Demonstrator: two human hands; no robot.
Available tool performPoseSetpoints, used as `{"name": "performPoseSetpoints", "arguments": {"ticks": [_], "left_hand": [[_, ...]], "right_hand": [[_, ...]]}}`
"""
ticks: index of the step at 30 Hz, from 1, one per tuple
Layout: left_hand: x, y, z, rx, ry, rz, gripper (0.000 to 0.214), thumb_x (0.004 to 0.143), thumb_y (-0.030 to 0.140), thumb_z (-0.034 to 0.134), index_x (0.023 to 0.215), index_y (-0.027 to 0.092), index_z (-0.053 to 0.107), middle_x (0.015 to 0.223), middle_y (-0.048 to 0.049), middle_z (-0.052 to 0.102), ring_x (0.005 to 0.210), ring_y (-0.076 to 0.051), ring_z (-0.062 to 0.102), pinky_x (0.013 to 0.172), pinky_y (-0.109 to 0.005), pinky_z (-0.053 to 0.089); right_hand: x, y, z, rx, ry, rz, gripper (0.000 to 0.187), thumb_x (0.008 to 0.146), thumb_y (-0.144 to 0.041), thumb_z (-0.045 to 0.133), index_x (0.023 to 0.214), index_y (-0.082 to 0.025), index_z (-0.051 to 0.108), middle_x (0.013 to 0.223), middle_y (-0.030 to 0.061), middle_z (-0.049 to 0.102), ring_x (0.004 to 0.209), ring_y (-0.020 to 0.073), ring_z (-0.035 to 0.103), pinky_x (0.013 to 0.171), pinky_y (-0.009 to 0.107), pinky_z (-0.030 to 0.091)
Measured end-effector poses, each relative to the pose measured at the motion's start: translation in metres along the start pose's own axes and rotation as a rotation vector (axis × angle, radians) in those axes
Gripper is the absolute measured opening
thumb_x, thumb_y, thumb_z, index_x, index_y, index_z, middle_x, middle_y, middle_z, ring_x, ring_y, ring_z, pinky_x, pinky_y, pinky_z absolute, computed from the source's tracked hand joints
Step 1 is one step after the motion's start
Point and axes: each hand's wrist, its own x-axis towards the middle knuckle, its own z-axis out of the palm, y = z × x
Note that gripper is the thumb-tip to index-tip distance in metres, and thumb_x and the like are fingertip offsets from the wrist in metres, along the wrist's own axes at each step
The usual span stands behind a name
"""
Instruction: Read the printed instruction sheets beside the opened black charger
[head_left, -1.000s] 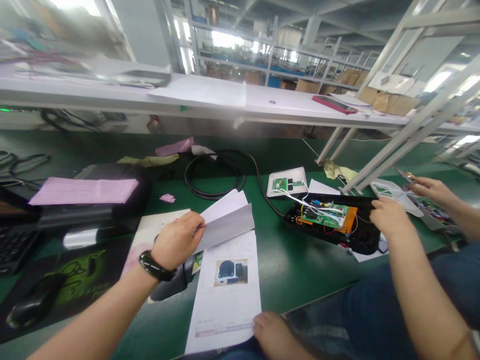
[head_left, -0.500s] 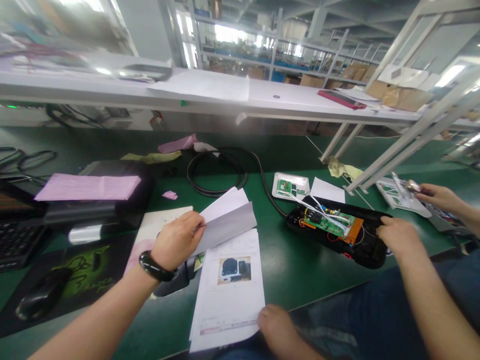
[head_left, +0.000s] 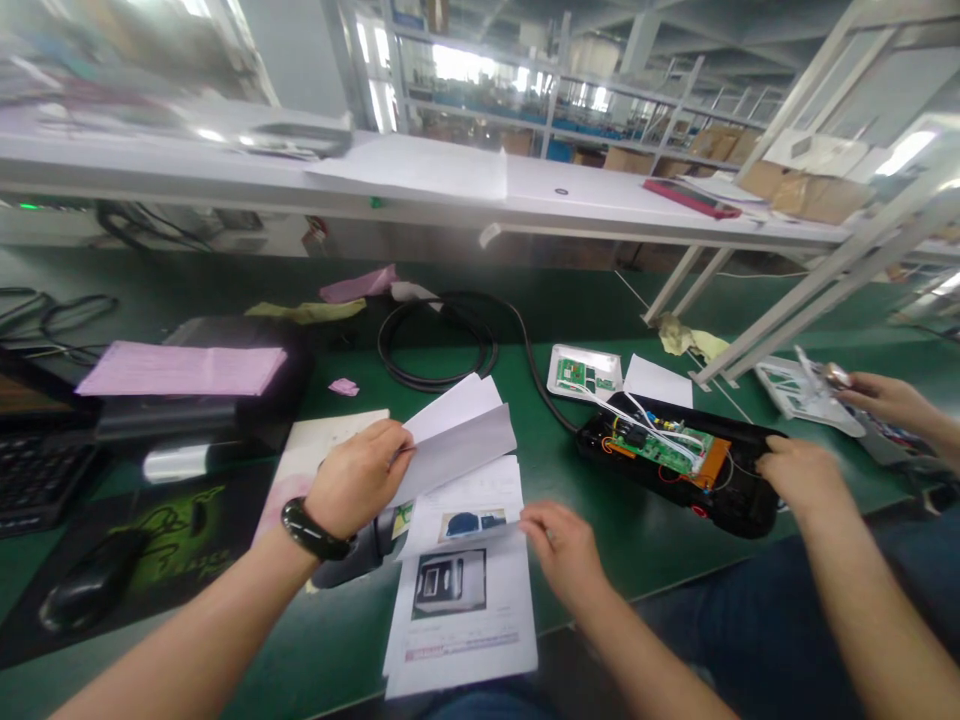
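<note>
A stapled-looking bundle of printed sheets [head_left: 469, 650] lies over the near edge of the green bench, with a photo of a boxy device on the exposed page. My left hand [head_left: 362, 475], a dark bangle on its wrist, pinches several folded-back sheets [head_left: 469, 440] at their left side. My right hand [head_left: 562, 545] pinches the right edge of one page and holds it lifted, so that its photo is partly covered by the curl. Under my left hand sits a dark object [head_left: 352, 565], mostly hidden.
At right, a co-worker's hands [head_left: 806, 470] touch a black housing [head_left: 600, 455] with a green circuit board and a white part. A coiled black cable [head_left: 390, 360] lies behind the papers. Mouse [head_left: 94, 580], keyboard [head_left: 45, 490] and pink sheets [head_left: 180, 368] are at left; a shelf [head_left: 420, 205] spans above.
My right hand has moved up from the lower right corner, lifting a page and uncovering another with a different photo. My left hand keeps its hold on the folded sheets.
</note>
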Motion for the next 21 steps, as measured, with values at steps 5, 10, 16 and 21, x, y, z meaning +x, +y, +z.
{"name": "performPoseSetpoints", "arguments": {"ticks": [5, 10, 16, 21], "left_hand": [[0.002, -0.002, -0.002, 0.013, 0.028, 0.039, 0.015, 0.088, 0.03, 0.042, 0.086, 0.019, 0.052, 0.092, -0.0025, 0.055, 0.083, -0.016, 0.052, 0.072, -0.029, 0.039], [0.001, -0.003, 0.001, -0.034, 0.039, 0.064, 0.021, 0.09, 0.034, 0.039, 0.089, 0.018, 0.054, 0.096, -0.0033, 0.055, 0.086, -0.016, 0.052, 0.076, -0.029, 0.041], [-0.004, -0.001, 0.003, -0.135, -0.025, 0.08, 0.031, 0.092, 0.036, 0.032, 0.088, 0.015, 0.056, 0.094, -0.0054, 0.056, 0.086, -0.016, 0.052, 0.08, -0.03, 0.042], [-0.01, 0.001, 0.002, -0.234, -0.093, 0.176, 0.032, 0.091, 0.04, 0.035, 0.096, 0.017, 0.057, 0.103, -0.005, 0.055, 0.092, -0.016, 0.052, 0.083, -0.031, 0.043]], "right_hand": [[0.056, -0.039, -0.034, 0.0, 0.176, -0.198, 0.011, 0.083, -0.024, 0.053, 0.085, -0.022, 0.063, 0.086, 0.0004, 0.066, 0.083, 0.0109, 0.059, 0.08, 0.026, 0.046], [0.061, -0.047, -0.026, 0.002, 0.207, -0.161, 0.012, 0.083, -0.026, 0.053, 0.082, -0.021, 0.064, 0.083, 0.0013, 0.066, 0.081, 0.0116, 0.059, 0.079, 0.027, 0.046], [0.067, -0.048, -0.02, 0.01, 0.211, -0.137, 0.014, 0.084, -0.027, 0.052, 0.079, -0.021, 0.064, 0.08, 0.0011, 0.066, 0.079, 0.0115, 0.058, 0.077, 0.026, 0.045], [0.075, -0.052, -0.016, -0.023, 0.235, -0.112, 0.017, 0.084, -0.027, 0.052, 0.074, -0.02, 0.063, 0.073, 0.0005, 0.064, 0.073, 0.0104, 0.056, 0.071, 0.024, 0.044]]}}
